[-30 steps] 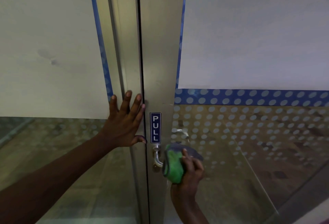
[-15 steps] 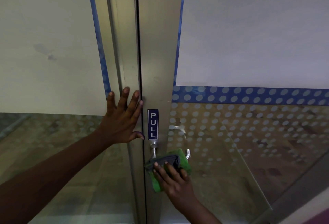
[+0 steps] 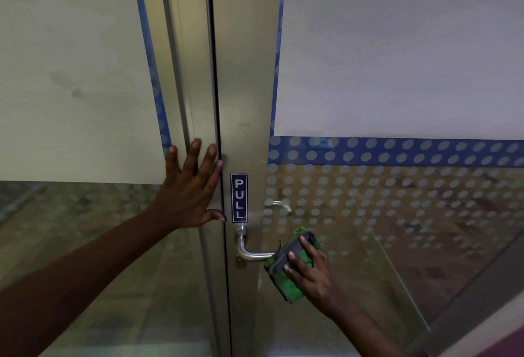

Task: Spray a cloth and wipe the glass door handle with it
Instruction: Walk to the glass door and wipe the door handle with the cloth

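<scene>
I see the door handle, a silver lever that bends out from the metal door frame just below the blue PULL sign. My right hand sits at the free end of the handle, right of the sign and lower, with its fingers curled around a folded green cloth edged in grey. The cloth is wrapped over the outer end of the lever, so that end is hidden; the bare part of the lever shows between the cloth and the frame. My left hand lies left of the sign, fingers spread and flat, palm pressed on the neighbouring frame, thumb tip almost at the sign's lower corner. To the right of the sign runs dotted glass under a blue band.
</scene>
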Motion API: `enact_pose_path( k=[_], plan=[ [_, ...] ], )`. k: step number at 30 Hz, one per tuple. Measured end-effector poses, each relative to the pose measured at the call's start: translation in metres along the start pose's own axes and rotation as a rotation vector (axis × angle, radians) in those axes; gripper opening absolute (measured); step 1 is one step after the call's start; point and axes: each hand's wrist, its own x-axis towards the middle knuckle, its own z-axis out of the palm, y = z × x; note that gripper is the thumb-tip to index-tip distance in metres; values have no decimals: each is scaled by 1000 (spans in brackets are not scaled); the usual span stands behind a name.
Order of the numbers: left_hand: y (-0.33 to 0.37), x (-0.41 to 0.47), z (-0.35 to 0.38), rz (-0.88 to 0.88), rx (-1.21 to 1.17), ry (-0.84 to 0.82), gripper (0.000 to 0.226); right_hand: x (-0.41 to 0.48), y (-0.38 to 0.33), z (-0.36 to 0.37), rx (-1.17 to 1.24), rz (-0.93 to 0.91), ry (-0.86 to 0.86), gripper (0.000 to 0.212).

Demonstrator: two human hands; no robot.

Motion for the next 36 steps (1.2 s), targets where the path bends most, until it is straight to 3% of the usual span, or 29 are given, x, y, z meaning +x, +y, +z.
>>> enact_pose_path(
  k=[4,8,9,12,14,15,18,21,24,26,28,30,36],
  plan=[
    [0,0,-1,0,1,-7,111,7,3,-4,43,11,62,58],
    [0,1,-2,-5,0,-16,111,11,4,-12,50,43,0,103],
    [0,1,-2,-4,1,-19,111,11,4,-14,73,57,-18,102],
    [0,1,-2,-5,5,-29,112,6,6,-15,128,76,-15,73],
    [0,0,-3,-6,5,-37,112,3,3,-18,99,165,-68,78],
    [0,0,-3,-8,6,-42,112,2,1,-19,73,235,-111,83],
    [1,0,-4,-18,2,-63,114,4,-8,-26,-24,472,-211,62],
    [3,0,-6,-29,1,-87,114,-6,-14,-31,-57,724,-194,64],
    [5,0,-8,-38,-1,-99,114,-12,-23,-35,226,1205,-65,67],
    [5,0,-10,-41,-10,-102,113,-5,-31,-36,519,1606,109,55],
    [6,0,-12,-42,-21,-97,113,6,-37,-39,808,1856,301,40],
    [5,0,-15,-40,-27,-88,112,13,-43,-43,895,1955,342,28],
    [2,-2,-19,-37,-17,-98,110,40,-71,-51,1272,2021,217,33]
  ],
)
